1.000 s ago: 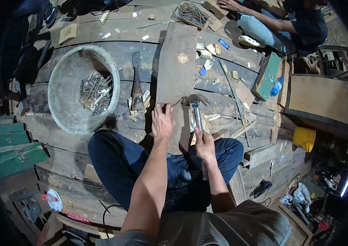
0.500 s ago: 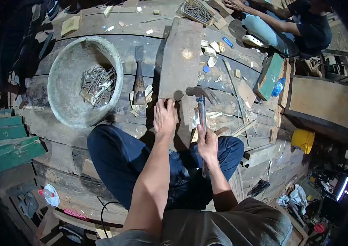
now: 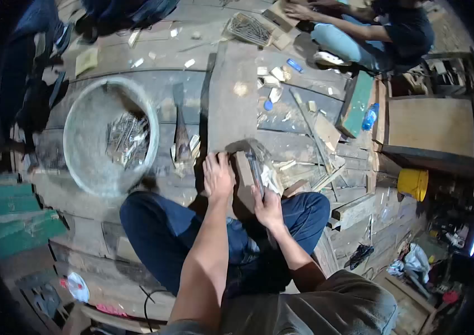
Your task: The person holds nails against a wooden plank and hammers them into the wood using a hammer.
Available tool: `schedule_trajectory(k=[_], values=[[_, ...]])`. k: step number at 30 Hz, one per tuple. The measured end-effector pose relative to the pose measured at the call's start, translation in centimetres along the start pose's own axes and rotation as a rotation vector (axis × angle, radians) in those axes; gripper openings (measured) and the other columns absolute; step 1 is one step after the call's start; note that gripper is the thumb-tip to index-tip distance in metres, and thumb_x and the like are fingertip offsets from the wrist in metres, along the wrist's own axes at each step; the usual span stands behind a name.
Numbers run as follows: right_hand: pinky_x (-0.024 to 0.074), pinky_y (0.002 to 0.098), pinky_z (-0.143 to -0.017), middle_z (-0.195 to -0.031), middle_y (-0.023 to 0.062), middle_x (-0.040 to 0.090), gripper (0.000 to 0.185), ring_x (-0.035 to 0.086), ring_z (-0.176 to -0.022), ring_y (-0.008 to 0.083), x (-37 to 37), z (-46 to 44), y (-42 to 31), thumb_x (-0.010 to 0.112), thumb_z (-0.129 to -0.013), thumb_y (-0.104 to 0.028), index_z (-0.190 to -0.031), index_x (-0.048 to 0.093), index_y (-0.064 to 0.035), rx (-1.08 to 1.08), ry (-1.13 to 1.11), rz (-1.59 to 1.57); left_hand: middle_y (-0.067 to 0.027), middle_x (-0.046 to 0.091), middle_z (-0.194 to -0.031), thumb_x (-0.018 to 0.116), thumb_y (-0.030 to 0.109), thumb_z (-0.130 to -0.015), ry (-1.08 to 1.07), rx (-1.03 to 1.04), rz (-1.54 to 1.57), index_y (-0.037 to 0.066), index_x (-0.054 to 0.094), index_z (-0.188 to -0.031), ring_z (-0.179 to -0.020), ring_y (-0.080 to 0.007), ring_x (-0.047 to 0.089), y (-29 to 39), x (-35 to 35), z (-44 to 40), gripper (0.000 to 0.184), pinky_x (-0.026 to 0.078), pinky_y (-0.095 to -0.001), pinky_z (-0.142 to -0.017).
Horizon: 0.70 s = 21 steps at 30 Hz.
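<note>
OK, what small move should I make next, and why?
Perhaps, with your right hand, lift the hammer slightly: its blurred head appears close to your left hand on the board, so a little more clearance seems safer.

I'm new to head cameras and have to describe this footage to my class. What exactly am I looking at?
There is no robot here: these are a person's own two bare hands. One camera, worn on the head, takes every picture, looking forward and down, so the arms reach away from you.

The person sits on wooden planks. The left hand rests on a long board; whether its fingers pinch anything is unclear. The right hand holds a hammer, its head blurred.

To the left lie a chisel-like tool and a round tub with thin metal pieces inside. Beyond the board is a heap of nail-like pieces. Another person sits at upper right.
</note>
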State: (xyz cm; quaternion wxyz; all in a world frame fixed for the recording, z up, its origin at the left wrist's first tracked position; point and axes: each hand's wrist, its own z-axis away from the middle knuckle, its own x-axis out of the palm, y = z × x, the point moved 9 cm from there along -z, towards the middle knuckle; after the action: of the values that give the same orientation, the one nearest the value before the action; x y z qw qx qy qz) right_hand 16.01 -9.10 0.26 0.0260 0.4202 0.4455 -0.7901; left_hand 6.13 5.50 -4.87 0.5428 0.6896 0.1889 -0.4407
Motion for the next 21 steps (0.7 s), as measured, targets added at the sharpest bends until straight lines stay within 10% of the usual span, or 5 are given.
schedule_trajectory(k=[13, 17, 21], values=[[0.0529, 0.0459, -0.063, -0.075, 0.0201, 0.067, 0.068, 0.067, -0.064, 0.0318, -7.0, -19.4, 8.6, 0.047, -0.099, -0.058, -0.101, 0.065, 0.0080, 0.514, 0.251, -0.346, -0.0205, 0.052, -0.109, 0.051, 0.017, -0.098, 0.019, 0.020, -0.043, 0.002, 0.053, -0.106, -0.101, -0.0400, 0.052, 0.5, -0.1, -0.1, 0.017, 0.041, -0.0507, -0.090], [0.0443, 0.0372, -0.041, -0.061, 0.0100, 0.059, 0.064, 0.059, -0.047, 0.0218, -9.9, -29.2, 10.6, 0.050, -0.098, -0.058, -0.089, 0.061, 0.0044, 0.333, 0.352, -0.176, -0.0200, 0.052, -0.107, 0.052, 0.017, -0.097, 0.014, 0.022, -0.068, 0.003, 0.053, -0.106, -0.100, -0.0392, 0.052, 0.4, 0.1, -0.1, 0.016, 0.041, -0.0501, -0.090], [0.0460, 0.0370, -0.038, -0.076, 0.0173, 0.065, 0.061, 0.064, -0.054, 0.0249, -10.3, -34.6, 11.3, 0.053, -0.098, -0.052, -0.101, 0.063, 0.0076, 0.370, 0.393, -0.086, -0.0198, 0.052, -0.106, 0.052, 0.017, -0.097, 0.021, 0.028, -0.067, 0.003, 0.052, -0.106, -0.099, -0.0386, 0.052, 0.3, 0.2, 0.0, 0.017, 0.041, -0.0498, -0.089]])
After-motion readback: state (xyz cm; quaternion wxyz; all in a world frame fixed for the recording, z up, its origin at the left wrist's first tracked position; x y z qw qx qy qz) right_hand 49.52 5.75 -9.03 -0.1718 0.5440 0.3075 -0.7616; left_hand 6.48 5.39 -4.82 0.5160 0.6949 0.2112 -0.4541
